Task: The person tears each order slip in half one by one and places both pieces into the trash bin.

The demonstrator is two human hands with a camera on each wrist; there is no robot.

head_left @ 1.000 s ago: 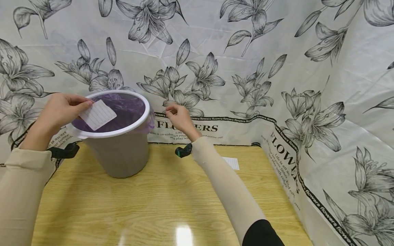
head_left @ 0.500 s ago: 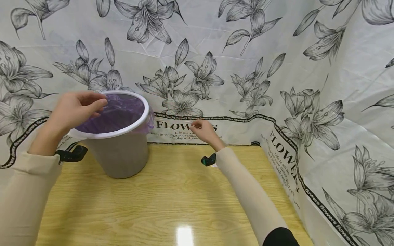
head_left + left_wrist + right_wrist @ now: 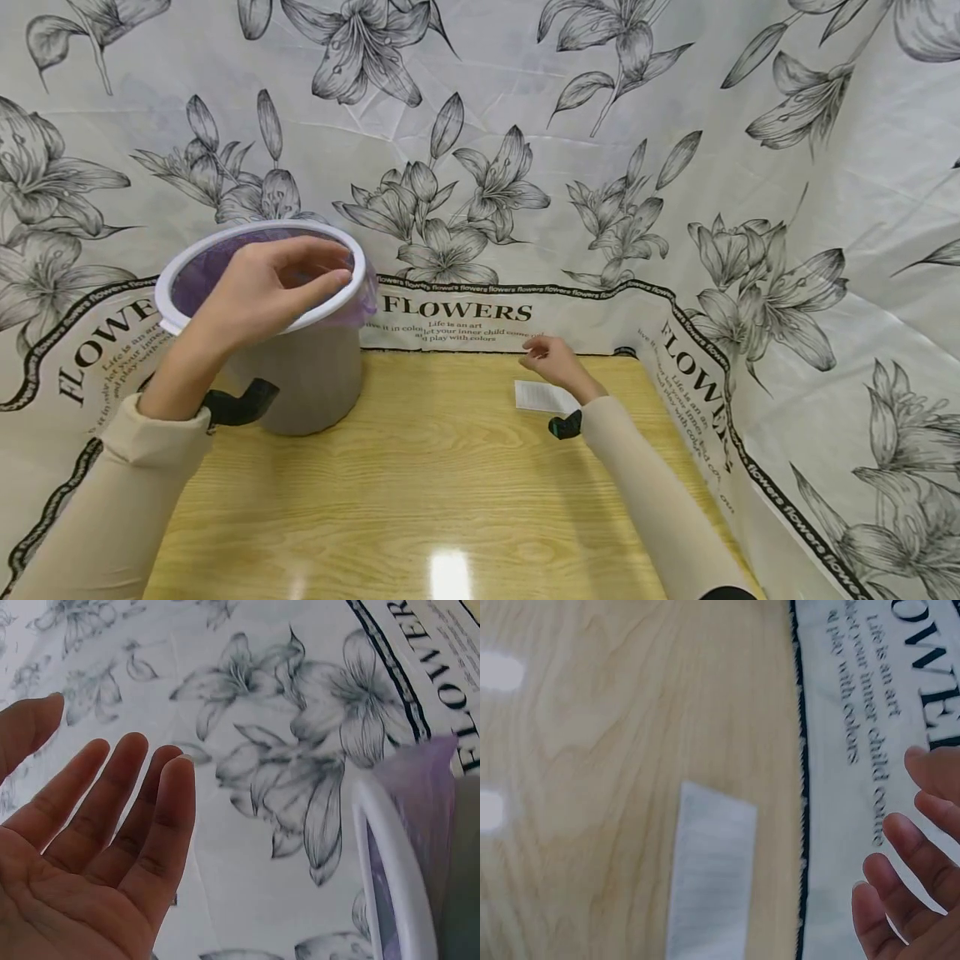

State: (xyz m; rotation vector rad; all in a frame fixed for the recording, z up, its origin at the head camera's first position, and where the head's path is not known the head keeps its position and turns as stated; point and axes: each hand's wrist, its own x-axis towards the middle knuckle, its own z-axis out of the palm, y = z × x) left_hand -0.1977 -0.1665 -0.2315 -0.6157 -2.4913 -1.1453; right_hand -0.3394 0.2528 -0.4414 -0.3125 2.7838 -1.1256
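My left hand (image 3: 273,287) hovers over the near right side of the trash can's white rim (image 3: 167,287), its relaxed fingers holding nothing. In the left wrist view the same hand (image 3: 112,847) shows an empty palm with the fingers spread a little. A purple liner bag (image 3: 206,271) lines the grey trash can (image 3: 315,375). My right hand (image 3: 558,367) is above the back right of the table, fingers loosely bent and empty. Just below it a white lined paper slip (image 3: 536,396) lies flat on the wood, also visible as a paper slip (image 3: 712,877) in the right wrist view.
The light wooden table (image 3: 420,483) reaches back to a white cloth (image 3: 480,183) printed with lilies and lettering. That cloth also hangs along the right side. Each wrist wears a black camera mount, such as the left mount (image 3: 240,404).
My left hand has let go of a lined paper slip over the trash can and moved right across its opening. My right hand has moved right and down toward the slip on the table.
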